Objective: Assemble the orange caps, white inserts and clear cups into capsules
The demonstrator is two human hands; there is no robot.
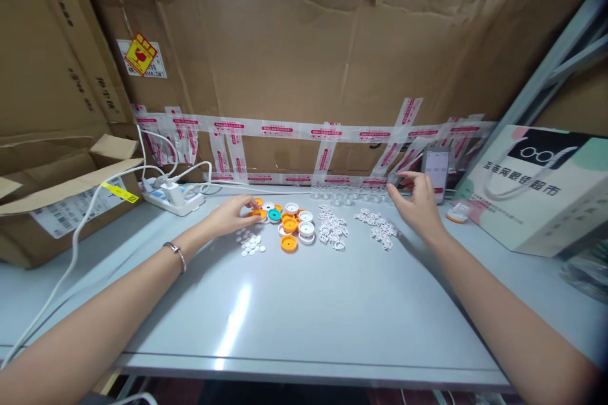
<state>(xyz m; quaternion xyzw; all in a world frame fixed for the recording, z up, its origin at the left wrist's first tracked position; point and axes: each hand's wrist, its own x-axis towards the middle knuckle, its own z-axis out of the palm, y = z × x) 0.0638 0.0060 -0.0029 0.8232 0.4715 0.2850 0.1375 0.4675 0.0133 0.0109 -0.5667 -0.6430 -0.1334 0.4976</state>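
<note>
My left hand (232, 214) has its fingers curled at the left edge of a pile of round cup-like pieces, closed on an orange round piece (258, 215). The pile also holds white round pieces (306, 228), more orange ones and a teal one (274, 215). Below that hand lie small white discs (251, 243). On the right, my right hand (418, 204) pinches a small greyish piece (394, 179) between thumb and finger; its exact kind is unclear. That hand is beside a row of small clear plastic pieces (349, 195).
Two heaps of white openwork pieces (332, 228) lie mid-table. A lit phone (436, 172) leans behind my right hand, near an orange-and-white object (458, 212). A power strip (175, 201) with cables, an open carton (66, 202) and a paper bag (532, 202) flank the table.
</note>
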